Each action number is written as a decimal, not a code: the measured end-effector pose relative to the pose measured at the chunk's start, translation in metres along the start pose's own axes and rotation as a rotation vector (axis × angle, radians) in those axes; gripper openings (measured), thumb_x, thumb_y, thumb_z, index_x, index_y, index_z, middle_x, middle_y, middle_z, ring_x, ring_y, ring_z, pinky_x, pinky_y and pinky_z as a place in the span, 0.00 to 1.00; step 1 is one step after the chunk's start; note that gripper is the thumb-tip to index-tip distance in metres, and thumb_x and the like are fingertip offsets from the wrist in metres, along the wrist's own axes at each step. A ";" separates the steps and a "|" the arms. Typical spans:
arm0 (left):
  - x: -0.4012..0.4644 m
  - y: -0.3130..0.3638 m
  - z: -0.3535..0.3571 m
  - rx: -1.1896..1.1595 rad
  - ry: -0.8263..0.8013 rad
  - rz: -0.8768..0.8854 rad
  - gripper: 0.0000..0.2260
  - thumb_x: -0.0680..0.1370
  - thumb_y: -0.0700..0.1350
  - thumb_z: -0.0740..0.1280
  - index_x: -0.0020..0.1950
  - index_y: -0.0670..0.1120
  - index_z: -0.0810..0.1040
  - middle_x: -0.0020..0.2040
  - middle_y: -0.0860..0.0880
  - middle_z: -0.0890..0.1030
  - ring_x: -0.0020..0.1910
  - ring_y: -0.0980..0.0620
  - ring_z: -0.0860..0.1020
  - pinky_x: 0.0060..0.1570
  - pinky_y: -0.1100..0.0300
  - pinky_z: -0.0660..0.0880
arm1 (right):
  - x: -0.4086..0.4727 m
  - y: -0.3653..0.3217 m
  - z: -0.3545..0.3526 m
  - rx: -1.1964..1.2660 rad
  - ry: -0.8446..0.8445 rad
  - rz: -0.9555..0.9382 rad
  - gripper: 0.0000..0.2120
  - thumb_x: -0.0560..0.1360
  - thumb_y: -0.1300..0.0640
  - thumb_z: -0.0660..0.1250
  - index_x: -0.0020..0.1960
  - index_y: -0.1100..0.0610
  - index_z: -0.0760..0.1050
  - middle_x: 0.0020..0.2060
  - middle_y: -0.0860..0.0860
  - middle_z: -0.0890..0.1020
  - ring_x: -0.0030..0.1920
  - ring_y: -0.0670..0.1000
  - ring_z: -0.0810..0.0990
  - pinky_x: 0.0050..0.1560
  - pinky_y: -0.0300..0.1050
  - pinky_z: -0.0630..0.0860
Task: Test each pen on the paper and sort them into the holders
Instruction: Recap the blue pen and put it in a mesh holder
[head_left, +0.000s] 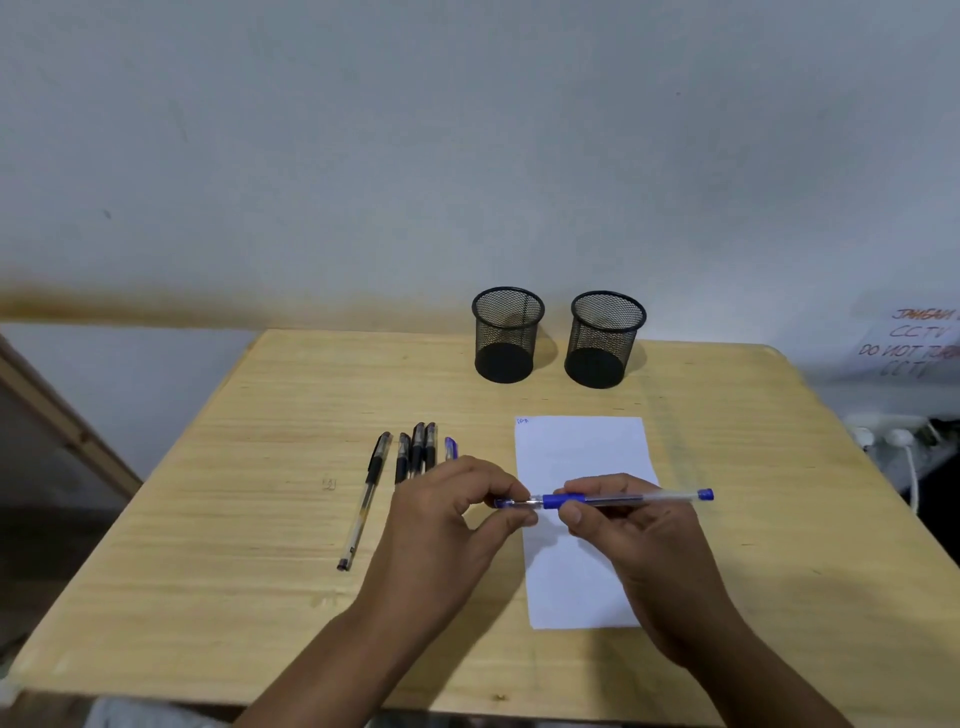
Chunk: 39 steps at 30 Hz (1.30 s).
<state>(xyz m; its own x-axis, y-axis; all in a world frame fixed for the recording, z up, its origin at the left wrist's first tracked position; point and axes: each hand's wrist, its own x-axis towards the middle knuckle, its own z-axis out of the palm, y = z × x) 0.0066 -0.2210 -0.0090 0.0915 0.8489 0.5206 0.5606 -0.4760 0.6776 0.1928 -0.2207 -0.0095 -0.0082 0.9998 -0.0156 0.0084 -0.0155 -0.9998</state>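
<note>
A blue pen (644, 497) lies level above the white paper (576, 452). My right hand (631, 540) grips its barrel at the blue grip. My left hand (447, 514) pinches the blue cap at the pen's tip end. A small blue scribble marks the paper's top left corner. Several capped pens (415, 449) lie in a row left of the paper, partly hidden behind my left hand; one black pen (366, 499) lies apart at the left. Two black mesh holders (506, 335) (605, 340) stand upright at the table's far edge, both with nothing in them.
The wooden table (234, 519) ends near the bottom of the view. A wall rises right behind the holders. A power strip with a white cable (893, 441) sits off the table's right side, under a handwritten notice (914, 343).
</note>
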 end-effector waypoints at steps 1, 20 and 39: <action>-0.001 0.000 0.000 -0.011 0.002 -0.004 0.07 0.69 0.40 0.79 0.40 0.49 0.83 0.39 0.58 0.82 0.40 0.59 0.80 0.43 0.69 0.73 | -0.001 0.001 0.001 -0.002 -0.002 0.000 0.07 0.70 0.65 0.75 0.43 0.55 0.85 0.41 0.48 0.87 0.43 0.45 0.84 0.43 0.37 0.78; -0.010 -0.007 0.002 -0.136 0.017 -0.174 0.07 0.67 0.43 0.80 0.41 0.52 0.85 0.38 0.60 0.83 0.40 0.58 0.81 0.42 0.71 0.74 | -0.005 0.008 0.027 0.251 -0.003 0.090 0.10 0.67 0.56 0.73 0.47 0.57 0.81 0.41 0.57 0.86 0.45 0.57 0.85 0.55 0.57 0.81; 0.133 -0.083 0.031 -0.163 -0.025 -0.573 0.40 0.66 0.53 0.80 0.74 0.49 0.67 0.66 0.51 0.76 0.61 0.52 0.74 0.56 0.58 0.73 | 0.152 -0.067 -0.019 -0.618 0.154 -0.141 0.06 0.75 0.55 0.70 0.46 0.50 0.86 0.40 0.46 0.85 0.41 0.46 0.81 0.37 0.37 0.71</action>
<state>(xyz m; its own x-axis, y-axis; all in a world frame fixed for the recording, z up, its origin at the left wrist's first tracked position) -0.0021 -0.0613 -0.0124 -0.1674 0.9852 0.0376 0.3930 0.0317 0.9190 0.2104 -0.0672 0.0551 0.0921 0.9823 0.1631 0.5916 0.0778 -0.8025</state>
